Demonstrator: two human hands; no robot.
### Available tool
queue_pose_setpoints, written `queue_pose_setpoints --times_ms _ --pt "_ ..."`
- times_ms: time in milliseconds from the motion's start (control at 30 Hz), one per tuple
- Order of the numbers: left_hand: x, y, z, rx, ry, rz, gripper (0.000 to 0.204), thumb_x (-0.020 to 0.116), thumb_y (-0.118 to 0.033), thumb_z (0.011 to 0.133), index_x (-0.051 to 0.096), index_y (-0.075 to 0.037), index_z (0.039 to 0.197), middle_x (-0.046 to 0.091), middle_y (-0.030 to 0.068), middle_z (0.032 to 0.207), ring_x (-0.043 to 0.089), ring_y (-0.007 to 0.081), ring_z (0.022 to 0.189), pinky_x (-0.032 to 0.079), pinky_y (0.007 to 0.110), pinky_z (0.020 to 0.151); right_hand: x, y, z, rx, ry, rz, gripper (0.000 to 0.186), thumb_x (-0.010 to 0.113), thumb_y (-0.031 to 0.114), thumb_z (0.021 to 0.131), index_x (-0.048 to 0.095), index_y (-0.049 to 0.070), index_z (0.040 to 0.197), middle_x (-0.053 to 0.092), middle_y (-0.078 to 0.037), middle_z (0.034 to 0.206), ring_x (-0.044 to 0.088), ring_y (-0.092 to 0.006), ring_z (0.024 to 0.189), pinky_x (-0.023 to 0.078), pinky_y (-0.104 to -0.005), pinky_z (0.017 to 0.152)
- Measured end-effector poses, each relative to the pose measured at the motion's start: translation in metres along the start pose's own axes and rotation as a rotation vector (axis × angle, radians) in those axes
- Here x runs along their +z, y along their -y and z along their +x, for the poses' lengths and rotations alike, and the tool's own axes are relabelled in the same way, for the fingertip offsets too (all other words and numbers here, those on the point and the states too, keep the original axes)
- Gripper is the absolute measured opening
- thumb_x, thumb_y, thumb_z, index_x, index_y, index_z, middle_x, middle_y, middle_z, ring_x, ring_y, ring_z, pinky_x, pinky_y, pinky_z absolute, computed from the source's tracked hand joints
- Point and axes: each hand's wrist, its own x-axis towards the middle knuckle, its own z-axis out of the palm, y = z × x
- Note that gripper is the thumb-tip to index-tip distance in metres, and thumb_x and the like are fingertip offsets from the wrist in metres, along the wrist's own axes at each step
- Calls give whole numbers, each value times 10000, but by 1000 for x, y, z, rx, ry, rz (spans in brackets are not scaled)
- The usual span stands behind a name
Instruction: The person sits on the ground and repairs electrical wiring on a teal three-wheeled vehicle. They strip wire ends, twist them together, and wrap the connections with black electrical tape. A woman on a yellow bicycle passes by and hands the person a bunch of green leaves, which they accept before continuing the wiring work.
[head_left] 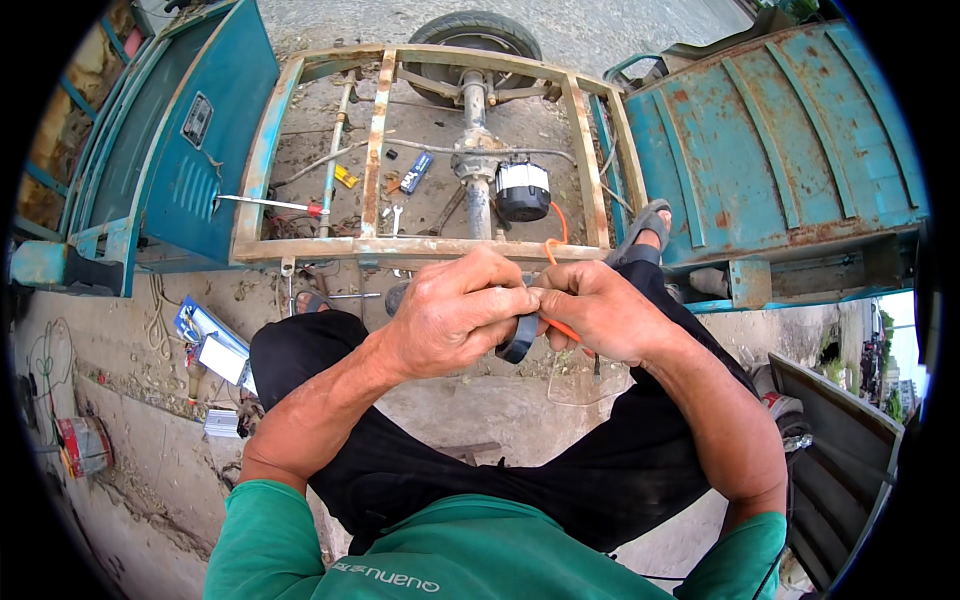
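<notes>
Orange cable [563,329] between hands [608,310], aslant down-right

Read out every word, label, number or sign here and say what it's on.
Green fabric shirt: pale printed lettering, which I won't copy out.
Small rectangular grey plate on the teal metal panel: too small to read.
Small blue rectangular pack: markings too small to read.
</notes>
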Motion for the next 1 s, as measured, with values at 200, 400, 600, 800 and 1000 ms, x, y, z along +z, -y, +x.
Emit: queue_pose_setpoints --times_ms 200,400,600,800,1000 --pt "3 -11 2 -686 -253 -651 215 675 -248 1009 613 -49 1058 628 -22 785 518 23 634 422 220 528 1 -12 3 -181 -137 -3 341 609 292 1014 658 -35 932 700 -97 789 596 -135 674 481 -327 625" --pt "3 -5 10 -929 -241 -758 189 671 -213 991 586 -47 1021 622 -9 733 491 21 573 355 203 465 21 -13 -9 -495 -386 -353 238 696 206 929 643 -25 932 690 -192 847 676 -357 761 509 -445 658" --pt "6 -4 11 -970 -113 -572 210 656 -151 976 587 -40 1140 625 -19 744 505 27 576 369 206 483 34 -23 -5 -730 -514 -466 215 775 122 837 642 48 989 665 -140 899 676 -364 768 551 -453 685" --pt "-10 -15 16 -920 -155 -621 406 603 -89 986 481 2 1362 659 28 824 525 45 579 439 213 512 27 -21 -2 -773 -545 -614 231 781 133 830 653 53 1005 650 -124 872 680 -344 751 566 -448 677" --pt "-14 -11 3 -680 -86 -498 248 645 -30 916 651 10 1161 668 60 938 629 100 772 521 247 633 23 -15 -4 -594 -397 -462 214 737 204 906 693 12 992 679 -182 835 668 -327 714 535 -416 641"
